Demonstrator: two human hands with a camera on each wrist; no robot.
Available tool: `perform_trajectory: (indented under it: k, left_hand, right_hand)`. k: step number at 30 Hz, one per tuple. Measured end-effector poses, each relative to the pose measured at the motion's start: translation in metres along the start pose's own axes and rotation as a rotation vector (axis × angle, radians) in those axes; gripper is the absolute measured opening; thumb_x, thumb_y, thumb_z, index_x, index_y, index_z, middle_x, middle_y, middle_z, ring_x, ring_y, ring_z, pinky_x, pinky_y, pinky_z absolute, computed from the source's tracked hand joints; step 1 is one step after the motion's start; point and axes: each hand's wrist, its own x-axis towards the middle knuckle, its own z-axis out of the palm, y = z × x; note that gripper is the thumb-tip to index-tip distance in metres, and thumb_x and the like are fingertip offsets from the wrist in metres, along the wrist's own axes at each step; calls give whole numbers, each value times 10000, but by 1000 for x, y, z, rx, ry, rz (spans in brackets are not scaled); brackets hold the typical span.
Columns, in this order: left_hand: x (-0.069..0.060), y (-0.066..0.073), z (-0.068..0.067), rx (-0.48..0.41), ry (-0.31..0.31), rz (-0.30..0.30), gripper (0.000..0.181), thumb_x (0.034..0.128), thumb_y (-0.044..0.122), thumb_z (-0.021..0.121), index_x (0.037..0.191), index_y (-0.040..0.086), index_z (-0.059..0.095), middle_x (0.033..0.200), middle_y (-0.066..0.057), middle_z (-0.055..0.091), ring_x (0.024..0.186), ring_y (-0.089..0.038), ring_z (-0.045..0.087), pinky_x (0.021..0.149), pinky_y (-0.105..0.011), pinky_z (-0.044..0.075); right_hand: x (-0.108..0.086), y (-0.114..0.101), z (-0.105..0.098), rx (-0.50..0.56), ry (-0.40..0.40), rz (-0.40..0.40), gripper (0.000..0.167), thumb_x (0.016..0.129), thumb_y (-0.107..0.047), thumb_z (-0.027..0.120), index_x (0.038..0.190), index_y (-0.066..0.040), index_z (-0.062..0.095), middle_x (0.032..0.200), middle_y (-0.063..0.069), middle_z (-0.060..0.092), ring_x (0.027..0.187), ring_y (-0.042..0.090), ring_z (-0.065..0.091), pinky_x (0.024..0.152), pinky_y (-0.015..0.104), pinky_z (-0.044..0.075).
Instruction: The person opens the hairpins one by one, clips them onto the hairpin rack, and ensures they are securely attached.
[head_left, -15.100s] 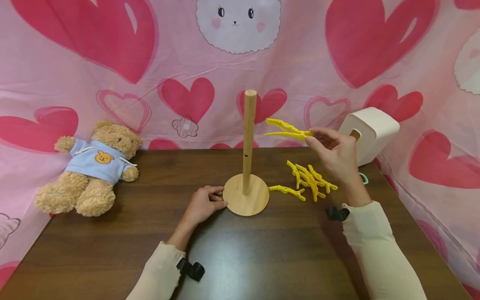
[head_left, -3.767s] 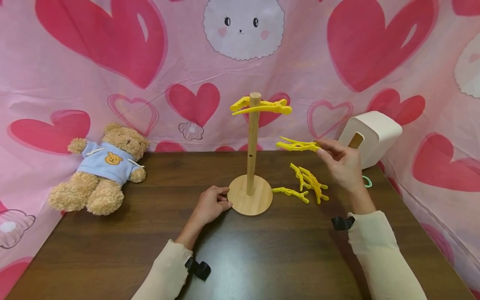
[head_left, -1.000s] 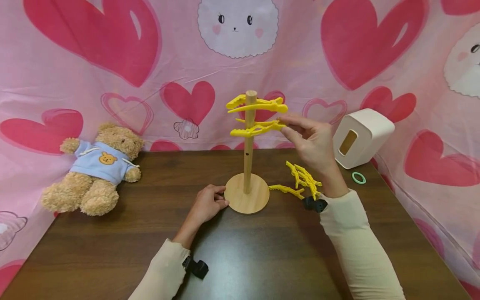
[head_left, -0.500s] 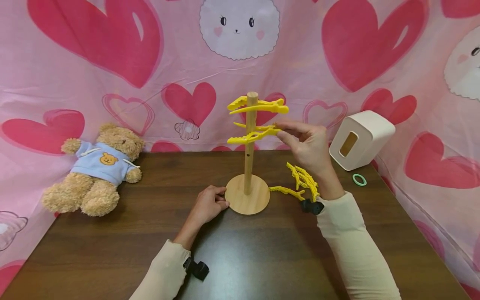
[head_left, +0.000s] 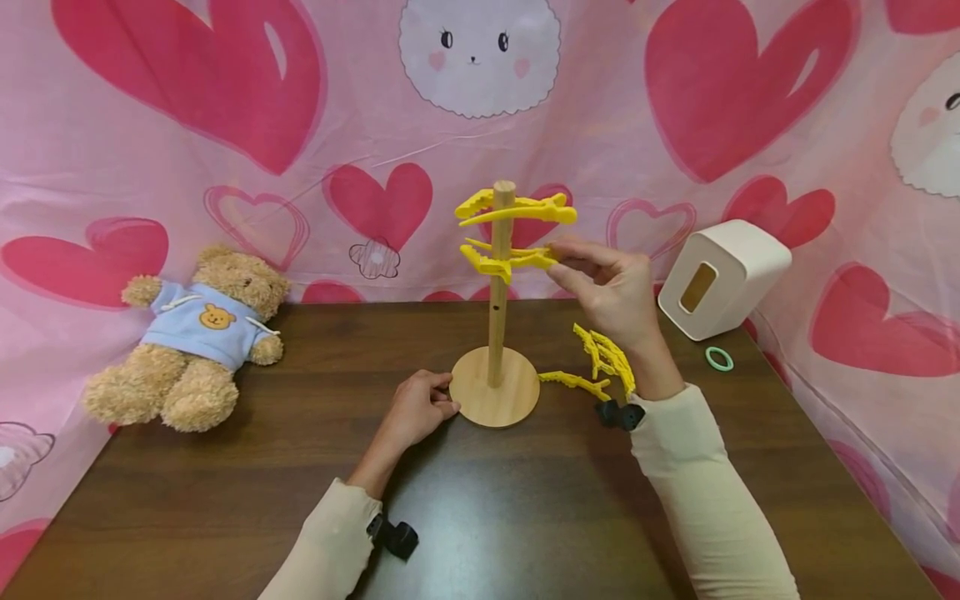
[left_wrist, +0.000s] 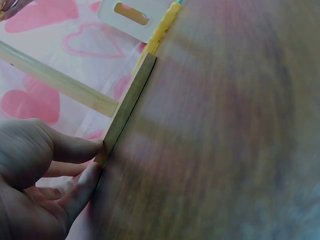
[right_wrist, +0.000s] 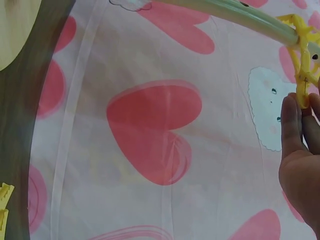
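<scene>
A wooden post (head_left: 496,321) stands upright on a round wooden base (head_left: 480,408). One yellow clip (head_left: 536,213) sits across the post near its top. Below it, my right hand (head_left: 615,287) pinches the end of a second yellow clip (head_left: 491,266), whose two arms lie in front of and behind the post. In the right wrist view this clip (right_wrist: 304,60) straddles the post, with my right hand (right_wrist: 302,160) partly out of frame. My left hand (head_left: 415,407) pinches the left edge of the base, as the left wrist view of the hand (left_wrist: 45,170) also shows.
Several yellow clips (head_left: 611,358) lie right of the base, partly behind the right wrist. One clip (head_left: 572,382) lies close to the base. A white box (head_left: 723,279) and green ring (head_left: 718,359) are at the right, a teddy bear (head_left: 202,329) at the left.
Since a second ago, my right hand has shifted slightly left, and the lower clip's front arm has turned on the post. Earlier, that clip was held off to the right. My left hand stays put.
</scene>
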Motion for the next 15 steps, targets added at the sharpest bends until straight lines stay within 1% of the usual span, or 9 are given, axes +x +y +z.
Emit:
perform_trajectory:
  k: [4, 8, 11, 15]
  left_hand:
    - [0, 0, 0, 4, -1, -2, 465, 835, 40, 813, 1266, -64, 676, 1120, -137, 658, 903, -211, 674, 802, -364, 553]
    - [0, 1, 0, 2, 1, -3, 467, 835, 38, 812, 1269, -65, 674, 1114, -138, 655, 901, -210, 671, 796, -360, 552]
    - [0, 0, 1, 4, 4, -1, 469, 833, 39, 813, 1269, -63, 675, 1115, -135, 657, 900, -209, 671, 797, -361, 550]
    - [0, -1, 1, 5, 6, -2, 466, 828, 40, 814, 1263, -60, 680, 1111, -132, 658, 897, -206, 669, 796, -361, 549]
  right_hand:
    - [1, 0, 0, -7, -9, 36, 286, 842, 133, 744, 1127, 110, 725, 1055, 169, 748, 900, 160, 734, 797, 272, 579]
    - [1, 1, -1, 13, -18, 63, 300, 855, 120, 737, 1153, 97, 720, 1100, 132, 743, 937, 181, 729, 823, 282, 575]
    - [1, 1, -2, 37, -24, 73, 307, 855, 127, 730, 1161, 99, 714, 1115, 116, 738, 936, 201, 724, 833, 285, 573]
    - [1, 2, -4, 65, -42, 77, 330, 862, 133, 717, 1190, 97, 701, 1146, 134, 723, 955, 243, 709, 838, 285, 573]
